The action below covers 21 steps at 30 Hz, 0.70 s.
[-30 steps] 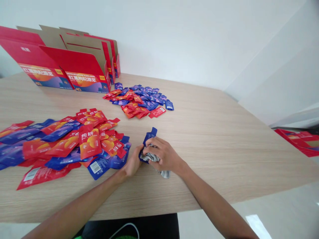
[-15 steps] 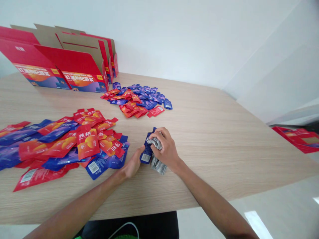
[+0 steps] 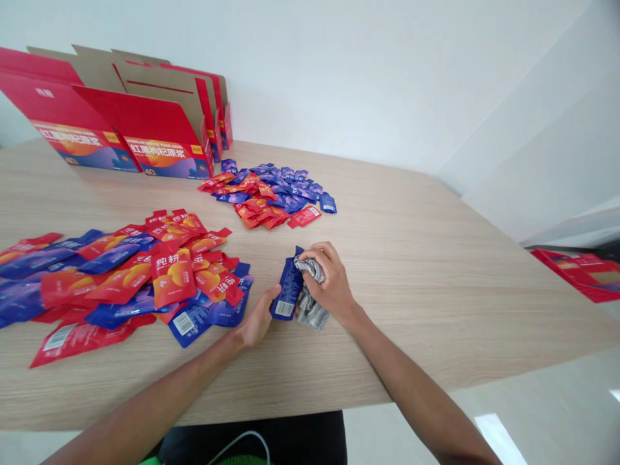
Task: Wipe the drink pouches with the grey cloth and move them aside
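Observation:
My left hand grips the edge of a dark blue pouch, thumb on top. The pouch's barcode side faces up and its narrow spout end points away from me. Bunched in my right hand is a grey striped cloth, which lies against the pouch's right side. To the left of my hands spreads a large pile of red and blue pouches. Farther back, a second pile of smaller-looking red and blue pouches rests on the table.
Red printed cartons with raised flaps stand at the back left, near the white wall. The wooden table stretches to the right. A red box sits beyond its right edge.
My right hand and the cloth have shifted right across the pouch, uncovering more of its printed face. My left hand still holds the pouch in nearly the same spot.

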### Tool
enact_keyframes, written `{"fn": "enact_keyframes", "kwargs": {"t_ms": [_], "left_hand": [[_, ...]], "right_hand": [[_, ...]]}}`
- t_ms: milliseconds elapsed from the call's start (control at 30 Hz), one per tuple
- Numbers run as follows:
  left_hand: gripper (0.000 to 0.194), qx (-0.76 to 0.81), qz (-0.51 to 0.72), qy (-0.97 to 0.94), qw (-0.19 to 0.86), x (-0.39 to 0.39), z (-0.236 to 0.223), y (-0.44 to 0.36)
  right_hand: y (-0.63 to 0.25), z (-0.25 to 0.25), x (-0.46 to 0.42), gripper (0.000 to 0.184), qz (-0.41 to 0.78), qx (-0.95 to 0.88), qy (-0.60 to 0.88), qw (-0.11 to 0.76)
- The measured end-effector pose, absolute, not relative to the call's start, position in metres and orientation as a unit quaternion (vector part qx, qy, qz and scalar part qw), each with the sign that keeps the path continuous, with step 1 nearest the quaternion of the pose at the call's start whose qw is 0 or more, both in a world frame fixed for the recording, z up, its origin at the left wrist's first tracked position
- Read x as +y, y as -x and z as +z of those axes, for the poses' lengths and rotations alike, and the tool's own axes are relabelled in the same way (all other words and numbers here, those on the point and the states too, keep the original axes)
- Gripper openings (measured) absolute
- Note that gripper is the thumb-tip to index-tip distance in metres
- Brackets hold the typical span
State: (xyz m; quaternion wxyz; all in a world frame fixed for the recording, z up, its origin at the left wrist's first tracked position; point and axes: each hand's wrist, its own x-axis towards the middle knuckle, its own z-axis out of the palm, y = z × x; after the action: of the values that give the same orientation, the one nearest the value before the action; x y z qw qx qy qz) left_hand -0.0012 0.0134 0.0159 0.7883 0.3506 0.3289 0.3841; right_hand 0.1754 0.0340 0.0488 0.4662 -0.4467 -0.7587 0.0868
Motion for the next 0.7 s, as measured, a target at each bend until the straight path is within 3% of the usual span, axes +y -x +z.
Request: {"fn": "enact_keyframes", "kwargs": {"t_ms": [167,300,567,700], "left_hand": [[0.019,0.368,0.509,-0.22,0.746,0.023,0.004,-0.005],[0.014,0.378,0.534,-0.21,0.727,0.025,0.002,-0.008],[0.015,0.376,0.481,-0.228,0.759,0.018,0.019,-0.006],[0.02,0.386,0.489,-0.166,0.765,0.017,0.025,-0.008]], "right_hand": [[-0.172,0.05,0.028,0.017,0.061,-0.876,0.305,0.368],[-0.172,0.049,0.027,0.015,0.031,-0.917,0.252,0.309],[-0.178,0.046,0.036,0.025,0.006,-0.803,0.442,0.4],[-0.178,0.049,0.035,0.025,0.019,-0.822,0.416,0.388]]}}
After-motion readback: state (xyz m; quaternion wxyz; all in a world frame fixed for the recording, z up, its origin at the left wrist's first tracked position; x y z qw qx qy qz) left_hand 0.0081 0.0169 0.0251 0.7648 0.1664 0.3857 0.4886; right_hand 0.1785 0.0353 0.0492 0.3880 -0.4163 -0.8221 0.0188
